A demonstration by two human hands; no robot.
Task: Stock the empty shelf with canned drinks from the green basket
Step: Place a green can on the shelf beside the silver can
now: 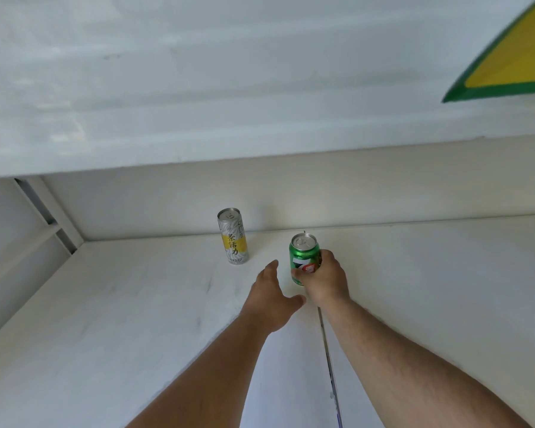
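Green can (304, 257) stands upright on the white shelf (414, 273), with the right hand (325, 278) wrapped round its lower half from the 4 o'clock side. Rigid, smooth metal, probably full and fairly heavy; a mid-body grip suits it best. The left hand (271, 299) hovers released, fingers straight, beside it. A tall silver-and-yellow can (233, 236) stands at 10 o'clock, apart.
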